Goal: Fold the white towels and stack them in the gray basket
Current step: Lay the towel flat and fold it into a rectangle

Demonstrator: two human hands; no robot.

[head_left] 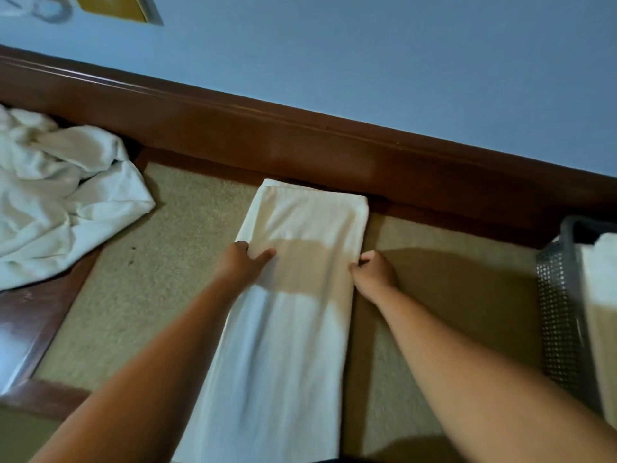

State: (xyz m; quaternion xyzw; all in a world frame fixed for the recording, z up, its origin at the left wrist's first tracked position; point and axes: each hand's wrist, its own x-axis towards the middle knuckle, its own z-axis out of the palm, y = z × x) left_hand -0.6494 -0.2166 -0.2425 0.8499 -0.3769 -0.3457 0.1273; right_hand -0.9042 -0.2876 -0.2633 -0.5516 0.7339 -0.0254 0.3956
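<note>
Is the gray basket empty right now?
No, a folded white towel stands inside the gray basket at the right edge of the view.

The wall (367,61) at the back is pale blue, and a wide board (233,135) of dark brown wood runs along its bottom edge from left to right. In front of the board lies a rough tan carpet (150,279), with a dark shadow on its right part. A strip of shiny brown wood (30,322) edges the carpet on the left and catches a little light, and a yellow picture (113,6) with a pale frame shows on the wall in the top left corner.
</note>
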